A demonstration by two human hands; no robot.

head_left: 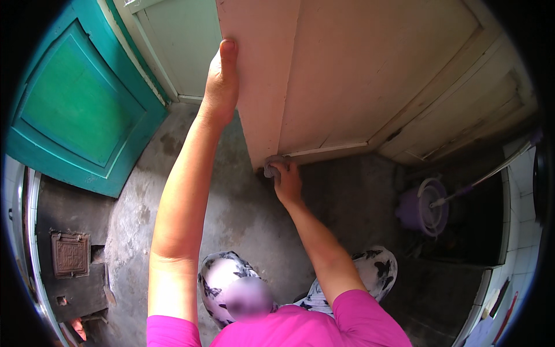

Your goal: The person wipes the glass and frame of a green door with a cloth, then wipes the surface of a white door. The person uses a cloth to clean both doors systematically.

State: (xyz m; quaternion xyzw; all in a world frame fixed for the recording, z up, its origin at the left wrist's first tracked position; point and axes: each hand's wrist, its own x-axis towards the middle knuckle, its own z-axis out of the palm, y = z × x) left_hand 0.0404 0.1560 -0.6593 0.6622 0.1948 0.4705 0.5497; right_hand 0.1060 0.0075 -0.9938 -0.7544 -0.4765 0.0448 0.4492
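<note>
A pale pinkish door (347, 75) stands in front of me. High on its left edge, my left hand (224, 81) grips the door, with the thumb on the near face and the fingers hidden behind. Down at the door's lower left corner, my right hand (288, 180) is closed on a crumpled grey cloth (273, 165). The cloth is pressed against the bottom edge of the door, close to the floor.
A green panelled door (75, 110) is at the left. Below it, a rusty square metal hatch (70, 254) sits in a dark block. At the right, a purple mop bucket (413, 211) holds a mop with a long handle (491, 172). The floor (139, 214) is stained grey concrete.
</note>
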